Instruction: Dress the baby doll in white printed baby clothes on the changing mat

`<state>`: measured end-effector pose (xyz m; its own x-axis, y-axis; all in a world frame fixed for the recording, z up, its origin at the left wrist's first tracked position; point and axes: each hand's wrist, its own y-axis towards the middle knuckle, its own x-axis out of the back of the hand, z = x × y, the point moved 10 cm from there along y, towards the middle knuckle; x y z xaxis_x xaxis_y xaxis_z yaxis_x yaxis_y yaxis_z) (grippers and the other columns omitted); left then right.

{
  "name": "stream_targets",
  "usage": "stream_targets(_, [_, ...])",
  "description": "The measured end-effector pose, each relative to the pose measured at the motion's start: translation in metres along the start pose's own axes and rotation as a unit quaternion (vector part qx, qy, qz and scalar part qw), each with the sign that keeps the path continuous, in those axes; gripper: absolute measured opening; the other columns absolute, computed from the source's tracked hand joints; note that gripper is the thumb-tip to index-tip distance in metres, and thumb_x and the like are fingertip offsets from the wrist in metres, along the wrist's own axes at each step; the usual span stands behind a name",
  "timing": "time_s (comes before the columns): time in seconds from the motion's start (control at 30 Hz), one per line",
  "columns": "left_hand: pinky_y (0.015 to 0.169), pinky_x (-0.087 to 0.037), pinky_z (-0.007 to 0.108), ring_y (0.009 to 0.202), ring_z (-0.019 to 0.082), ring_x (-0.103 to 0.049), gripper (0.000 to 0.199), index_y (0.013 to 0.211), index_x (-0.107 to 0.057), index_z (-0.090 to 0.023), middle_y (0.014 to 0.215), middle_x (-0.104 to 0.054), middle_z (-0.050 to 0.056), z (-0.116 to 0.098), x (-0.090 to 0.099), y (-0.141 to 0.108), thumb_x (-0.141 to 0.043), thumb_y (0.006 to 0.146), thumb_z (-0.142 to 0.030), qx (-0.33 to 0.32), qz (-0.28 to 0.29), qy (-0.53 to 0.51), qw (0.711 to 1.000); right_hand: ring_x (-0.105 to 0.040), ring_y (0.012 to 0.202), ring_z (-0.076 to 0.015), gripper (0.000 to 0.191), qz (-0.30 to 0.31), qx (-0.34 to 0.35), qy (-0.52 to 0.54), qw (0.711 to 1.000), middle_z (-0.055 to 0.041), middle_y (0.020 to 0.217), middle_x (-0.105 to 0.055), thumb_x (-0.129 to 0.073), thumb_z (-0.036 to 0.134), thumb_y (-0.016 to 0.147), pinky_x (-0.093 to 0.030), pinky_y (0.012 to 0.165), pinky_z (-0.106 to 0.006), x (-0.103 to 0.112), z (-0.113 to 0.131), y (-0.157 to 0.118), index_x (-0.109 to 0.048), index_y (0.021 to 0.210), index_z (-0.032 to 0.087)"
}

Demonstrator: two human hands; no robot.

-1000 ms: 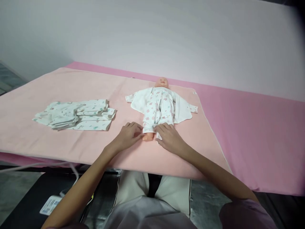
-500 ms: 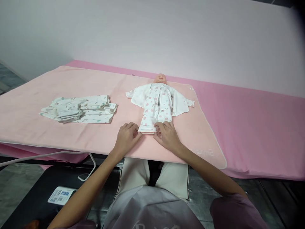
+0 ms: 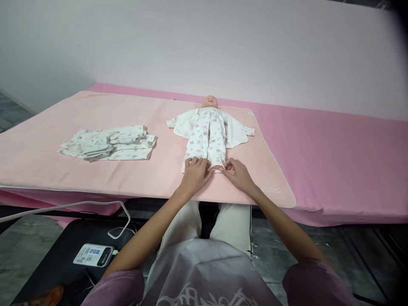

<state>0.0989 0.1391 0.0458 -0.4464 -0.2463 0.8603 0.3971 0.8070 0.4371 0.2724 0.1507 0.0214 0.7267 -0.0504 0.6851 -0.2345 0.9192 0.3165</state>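
A baby doll lies on its back on a peach mat, its head toward the wall. It wears white baby clothes with a pink print; the top's sides are spread out flat and the legs point toward me. At the hem of the leg on the right, my left hand pinches the inner edge of the cuff. My right hand pinches the same cuff's outer edge. Between them the cuff opening shows, with something skin-coloured inside.
Folded white baby clothes with a green print lie on the mat to the left. A pink sheet covers the table beyond the mat. Below left, a white power bank and a white cable are near a black seat.
Both hands have moved right, from the left leg's cuff to the right leg's cuff. The view has shifted slightly.
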Motion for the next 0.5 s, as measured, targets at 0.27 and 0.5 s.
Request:
stream_targets(0.27, [0.099, -0.039, 0.048, 0.108, 0.029, -0.062, 0.015, 0.112, -0.061, -0.02, 0.114, -0.074, 0.011, -0.009, 0.023, -0.045, -0.061, 0.098, -0.022, 0.029, -0.035, -0.007, 0.999, -0.063, 0.098, -0.0271, 0.012, -0.091, 0.062, -0.135, 0.985, -0.0069, 0.105, -0.07, -0.066, 0.022, 0.095, -0.047, 0.089, -0.042, 0.014, 0.04, -0.044, -0.061, 0.106, 0.022])
stream_targets(0.5, [0.096, -0.054, 0.044, 0.101, 0.025, -0.072, 0.019, 0.108, -0.064, -0.026, 0.109, -0.076, 0.008, 0.023, 0.03, -0.311, -0.065, 0.09, -0.02, 0.013, -0.017, -0.069, 0.997, -0.067, 0.088, -0.024, 0.032, -0.171, 0.197, -0.095, 0.961, -0.0042, 0.097, -0.071, -0.071, 0.011, 0.09, -0.051, 0.082, -0.042, -0.013, 0.065, -0.182, -0.058, 0.115, 0.027])
